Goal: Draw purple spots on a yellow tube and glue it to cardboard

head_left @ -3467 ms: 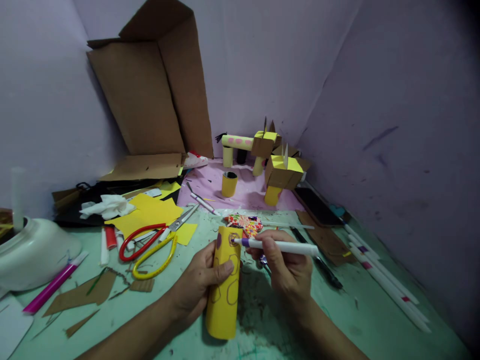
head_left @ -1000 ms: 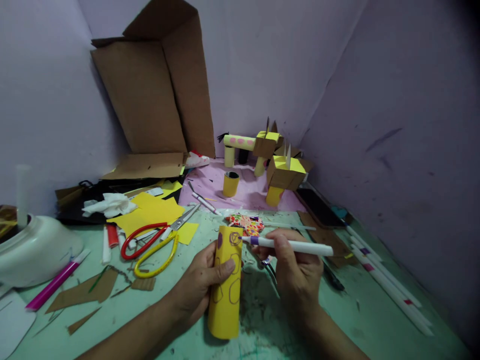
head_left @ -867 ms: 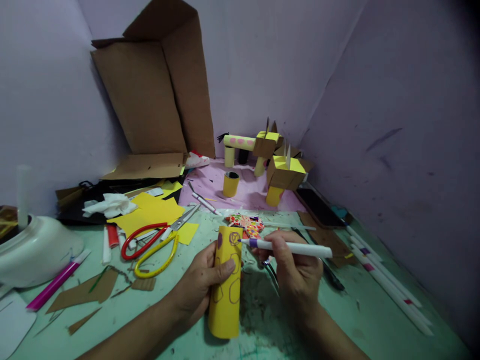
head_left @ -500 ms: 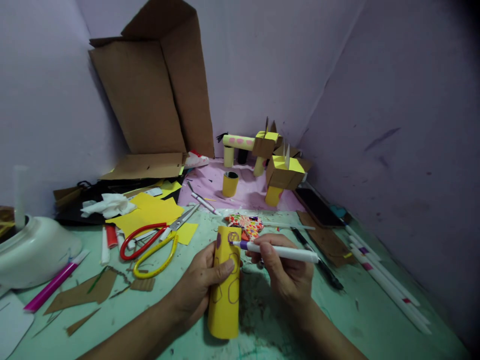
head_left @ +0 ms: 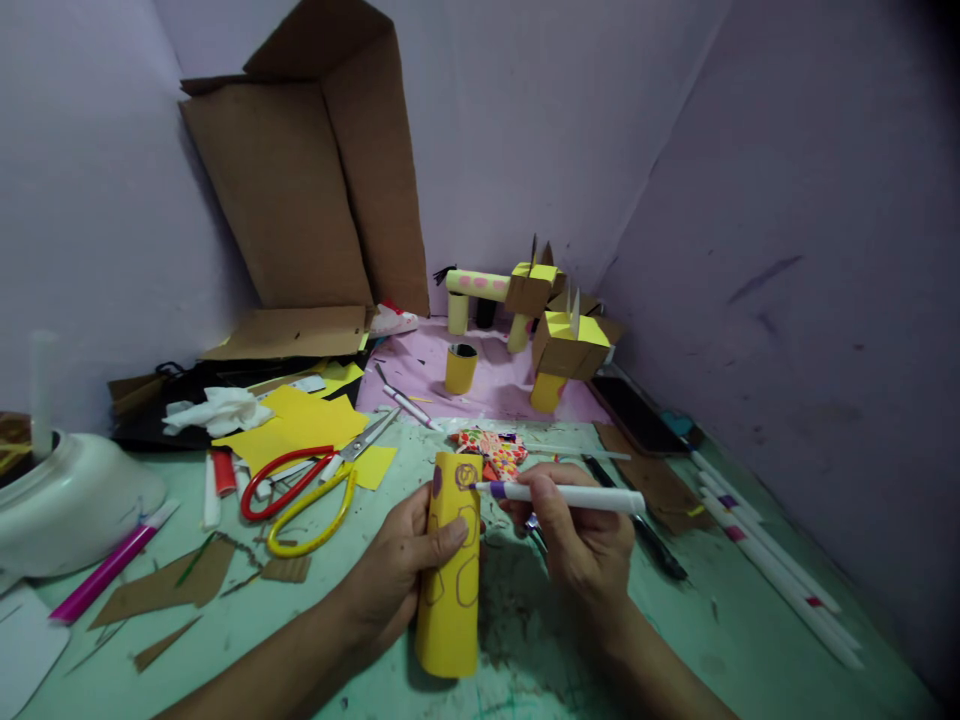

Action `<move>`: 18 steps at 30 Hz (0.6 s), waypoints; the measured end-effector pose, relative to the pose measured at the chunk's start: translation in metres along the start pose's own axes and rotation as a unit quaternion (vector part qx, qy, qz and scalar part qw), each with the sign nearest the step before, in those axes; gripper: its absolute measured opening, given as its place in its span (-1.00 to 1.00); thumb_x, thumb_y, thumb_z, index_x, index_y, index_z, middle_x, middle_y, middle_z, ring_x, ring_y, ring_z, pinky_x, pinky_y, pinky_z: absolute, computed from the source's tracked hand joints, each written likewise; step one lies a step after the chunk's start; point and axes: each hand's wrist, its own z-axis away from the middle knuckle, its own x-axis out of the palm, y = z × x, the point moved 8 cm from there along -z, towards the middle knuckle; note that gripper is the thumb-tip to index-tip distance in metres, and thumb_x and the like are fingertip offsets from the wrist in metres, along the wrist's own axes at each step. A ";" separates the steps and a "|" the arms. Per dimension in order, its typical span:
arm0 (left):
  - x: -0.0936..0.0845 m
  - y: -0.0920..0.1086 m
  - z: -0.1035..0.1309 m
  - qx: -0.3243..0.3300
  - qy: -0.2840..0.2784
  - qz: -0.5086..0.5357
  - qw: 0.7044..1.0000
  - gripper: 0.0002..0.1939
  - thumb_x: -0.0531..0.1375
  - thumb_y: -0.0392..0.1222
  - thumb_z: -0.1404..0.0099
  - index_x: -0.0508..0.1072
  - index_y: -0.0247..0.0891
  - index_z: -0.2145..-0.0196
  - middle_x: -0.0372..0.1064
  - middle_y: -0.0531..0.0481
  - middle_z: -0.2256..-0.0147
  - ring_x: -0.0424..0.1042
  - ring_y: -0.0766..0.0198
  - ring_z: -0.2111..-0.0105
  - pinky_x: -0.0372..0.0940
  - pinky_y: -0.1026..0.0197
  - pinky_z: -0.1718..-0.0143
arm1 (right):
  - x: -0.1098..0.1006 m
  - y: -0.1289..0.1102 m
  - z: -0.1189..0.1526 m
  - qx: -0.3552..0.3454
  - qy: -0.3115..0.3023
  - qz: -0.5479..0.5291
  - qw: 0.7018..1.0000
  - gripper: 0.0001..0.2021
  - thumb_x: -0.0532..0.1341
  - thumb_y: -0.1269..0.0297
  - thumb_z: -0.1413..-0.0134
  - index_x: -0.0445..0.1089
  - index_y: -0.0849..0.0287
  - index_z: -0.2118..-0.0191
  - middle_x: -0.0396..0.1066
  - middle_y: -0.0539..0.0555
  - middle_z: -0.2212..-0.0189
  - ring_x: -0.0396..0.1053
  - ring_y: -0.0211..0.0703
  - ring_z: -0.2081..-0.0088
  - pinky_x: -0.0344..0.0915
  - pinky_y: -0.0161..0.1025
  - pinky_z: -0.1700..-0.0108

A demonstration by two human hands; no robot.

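My left hand [head_left: 405, 560] is wrapped around a yellow paper tube [head_left: 450, 640], its thumb lying across the front. Purple outlined rounded shapes run along the tube, and one near its top holds scribbled purple lines. My right hand [head_left: 581, 540] pinches a white marker [head_left: 585, 497] with a purple band. The marker's tip meets or nearly meets the tube beside the scribbled shape. Just beyond the tube lies a colourful patterned piece [head_left: 495, 450]. Scissors [head_left: 322, 480] with one red and one yellow handle rest to the left of my left hand.
Yellow paper sheets [head_left: 292, 425] and cardboard scraps [head_left: 172, 585] lie on the left. Behind stand a short yellow tube [head_left: 460, 370] and box-headed cardboard figures [head_left: 570, 345]. A large cardboard piece [head_left: 300, 190] leans on the wall. Several white markers [head_left: 787, 575] and a phone [head_left: 637, 415] lie right.
My right hand and the marker have shifted slightly to the right, the tip moving toward the right edge of the upper shape. My left hand and the tube stay in place.
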 end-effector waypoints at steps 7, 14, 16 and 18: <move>0.002 0.001 0.000 0.009 -0.006 0.000 1.000 -0.44 0.44 -0.17 0.05 0.41 -0.29 0.08 0.44 -0.05 0.26 0.38 0.25 0.29 0.27 0.24 0.22 | 0.006 -0.002 0.001 -0.007 -0.033 -0.004 0.999 -0.89 0.18 0.39 -0.18 0.46 0.16 0.33 0.42 -0.02 0.56 0.36 -0.29 0.55 0.31 -0.36 0.52; 0.002 0.001 0.001 0.001 -0.003 0.004 1.000 -0.43 0.45 -0.16 0.07 0.41 -0.30 0.09 0.43 -0.04 0.30 0.37 0.25 0.32 0.26 0.23 0.24 | 0.004 -0.001 0.001 -0.002 -0.026 -0.003 1.000 -0.88 0.18 0.37 -0.19 0.45 0.18 0.34 0.41 -0.01 0.57 0.35 -0.27 0.56 0.30 -0.34 0.53; 0.002 0.001 0.001 0.002 -0.005 0.005 1.000 -0.42 0.45 -0.17 0.07 0.40 -0.30 0.08 0.44 -0.06 0.27 0.37 0.24 0.30 0.26 0.23 0.23 | 0.006 0.000 0.002 -0.005 -0.041 -0.006 0.999 -0.88 0.18 0.36 -0.19 0.46 0.17 0.33 0.41 0.00 0.54 0.36 -0.26 0.54 0.32 -0.33 0.51; 0.003 0.001 0.001 0.002 -0.008 0.005 1.000 -0.42 0.44 -0.17 0.06 0.40 -0.30 0.08 0.44 -0.06 0.26 0.37 0.25 0.29 0.26 0.23 0.22 | 0.006 0.001 0.002 -0.006 -0.040 -0.004 0.999 -0.88 0.18 0.36 -0.20 0.46 0.17 0.32 0.41 0.00 0.54 0.36 -0.27 0.53 0.31 -0.33 0.51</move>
